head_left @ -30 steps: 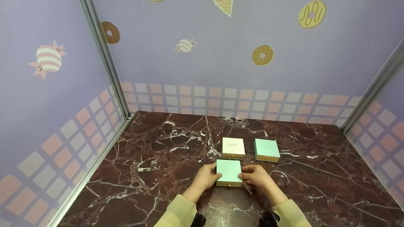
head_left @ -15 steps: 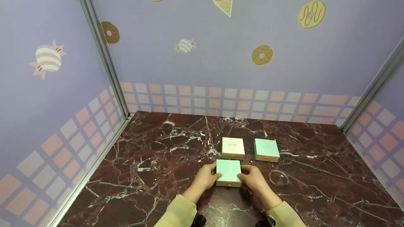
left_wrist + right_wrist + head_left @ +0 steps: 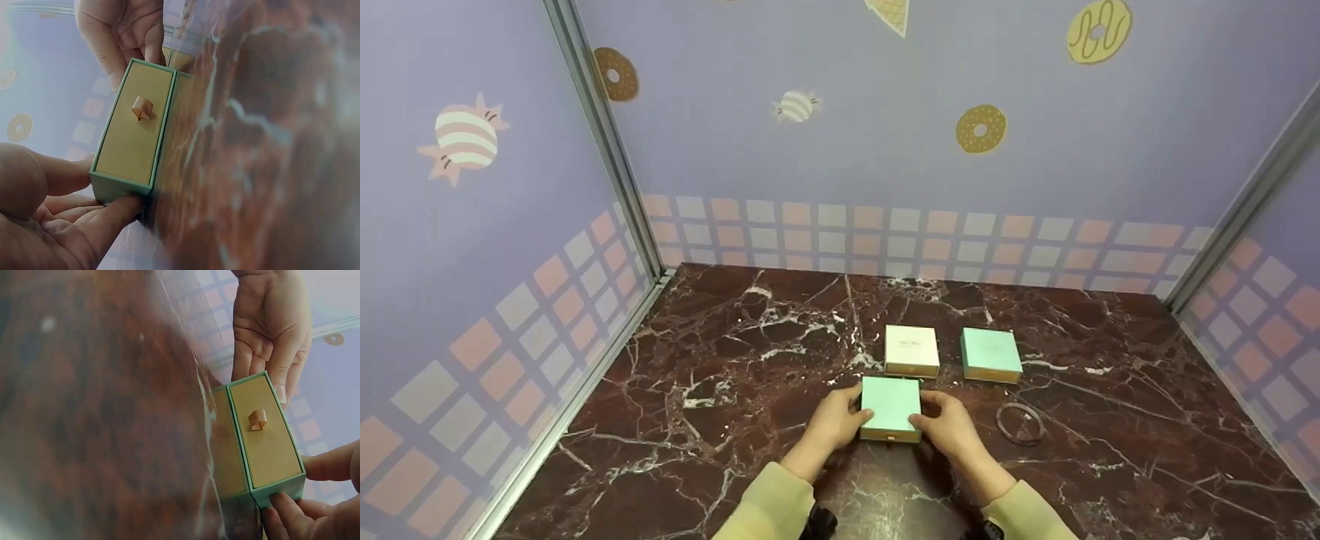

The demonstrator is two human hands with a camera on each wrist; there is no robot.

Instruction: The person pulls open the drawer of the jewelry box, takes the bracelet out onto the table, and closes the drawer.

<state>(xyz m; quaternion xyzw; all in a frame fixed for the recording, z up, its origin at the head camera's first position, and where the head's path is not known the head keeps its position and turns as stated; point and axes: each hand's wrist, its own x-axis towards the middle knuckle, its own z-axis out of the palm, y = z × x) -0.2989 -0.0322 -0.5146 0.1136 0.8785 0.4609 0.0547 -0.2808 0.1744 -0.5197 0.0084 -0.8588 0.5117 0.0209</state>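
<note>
Left hand [image 3: 838, 418] and right hand [image 3: 949, 425] grip a green box [image 3: 891, 405] by opposite sides; it rests on the desk [image 3: 1147, 420] just in front of a cream box [image 3: 911, 349], well apart from the back edge.

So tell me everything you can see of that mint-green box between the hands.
The square mint-green box, apparently cardboard, has a plain top and a gold front panel with a small copper-coloured loop. It looks closed and sits flat on the dark red marbled table, a square cream box just behind it. The left hand and right hand hold its sides.
</note>
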